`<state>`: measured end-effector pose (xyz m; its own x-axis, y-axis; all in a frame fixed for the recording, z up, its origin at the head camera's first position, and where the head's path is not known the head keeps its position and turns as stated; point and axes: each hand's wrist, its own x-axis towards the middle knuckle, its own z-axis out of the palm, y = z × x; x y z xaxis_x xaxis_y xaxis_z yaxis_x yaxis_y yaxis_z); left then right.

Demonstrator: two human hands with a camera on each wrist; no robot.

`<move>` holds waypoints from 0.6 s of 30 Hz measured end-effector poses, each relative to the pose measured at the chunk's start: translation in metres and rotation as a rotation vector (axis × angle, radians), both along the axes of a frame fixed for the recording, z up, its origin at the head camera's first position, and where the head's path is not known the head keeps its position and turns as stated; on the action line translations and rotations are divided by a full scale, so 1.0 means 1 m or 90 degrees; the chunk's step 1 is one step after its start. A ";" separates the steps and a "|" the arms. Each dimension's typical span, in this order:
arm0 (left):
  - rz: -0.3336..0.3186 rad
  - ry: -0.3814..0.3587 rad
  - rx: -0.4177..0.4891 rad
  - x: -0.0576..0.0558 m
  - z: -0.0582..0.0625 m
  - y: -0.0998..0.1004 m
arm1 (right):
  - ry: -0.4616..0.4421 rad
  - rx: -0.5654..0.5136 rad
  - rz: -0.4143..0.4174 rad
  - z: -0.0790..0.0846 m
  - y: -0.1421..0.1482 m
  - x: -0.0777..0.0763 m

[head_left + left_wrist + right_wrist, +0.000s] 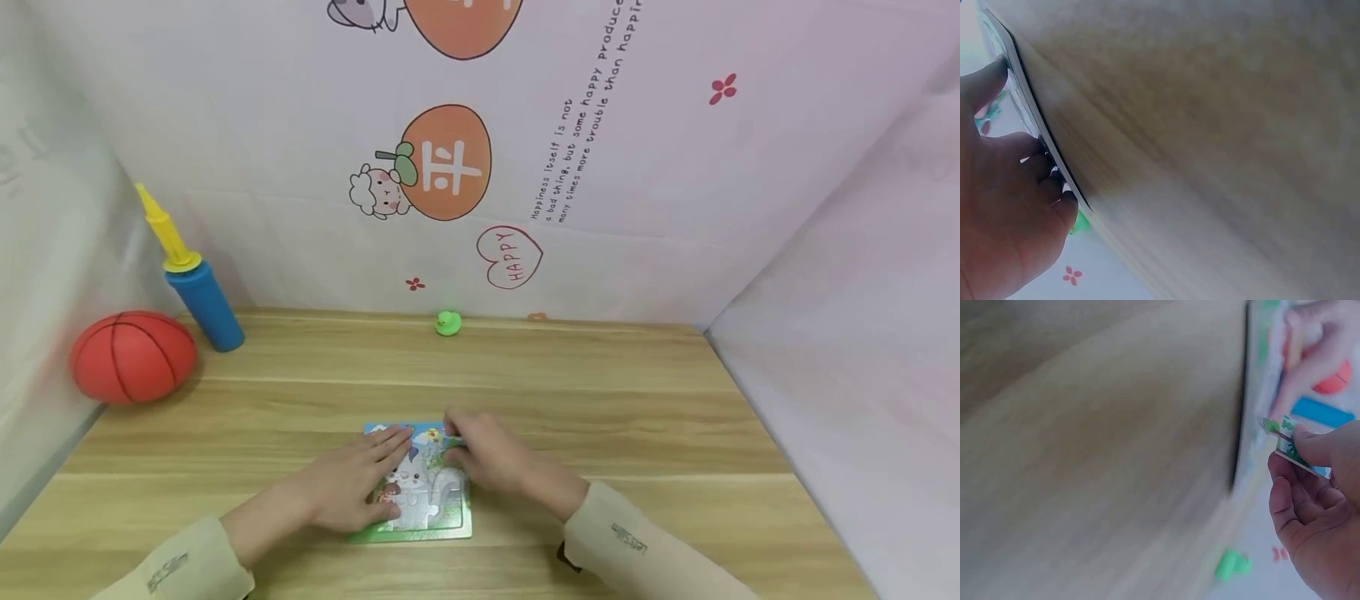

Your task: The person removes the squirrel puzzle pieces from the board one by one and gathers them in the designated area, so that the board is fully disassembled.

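Note:
A jigsaw puzzle (422, 510) with a grey-white squirrel picture and a green border lies on the table in front of me in the head view. Across its left side rests my left hand (348, 485), fingers straight over the upper left and thumb on the lower part. In the left wrist view that hand's fingertips are at the puzzle's edge. Over the upper right corner, my right hand (491, 454) pinches a puzzle piece (1291, 449) between thumb and fingers; the right wrist view shows its green leaf print, tilted and raised above the board.
At the back left stand a blue and yellow hand pump (206, 304) and a red ball (133, 358) with black lines. A small green toy duck (447, 323) sits at the table's back edge. Printed cloth (637, 250) hangs behind the wooden table (600, 375).

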<state>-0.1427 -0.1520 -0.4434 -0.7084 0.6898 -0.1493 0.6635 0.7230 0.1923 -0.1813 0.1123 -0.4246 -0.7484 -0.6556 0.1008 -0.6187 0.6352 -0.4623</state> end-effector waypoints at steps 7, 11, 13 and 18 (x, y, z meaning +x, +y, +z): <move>0.007 -0.001 0.010 -0.001 0.000 -0.002 | -0.036 -0.066 -0.078 0.007 0.086 -0.028; 0.011 -0.011 0.010 -0.001 0.001 -0.002 | -0.090 -0.033 -0.118 0.005 0.144 -0.041; 0.012 -0.015 0.008 -0.001 0.001 -0.001 | -0.109 -0.019 -0.141 0.003 0.167 -0.044; 0.011 -0.023 0.013 0.000 0.002 -0.001 | -0.123 0.022 -0.185 -0.001 0.197 -0.046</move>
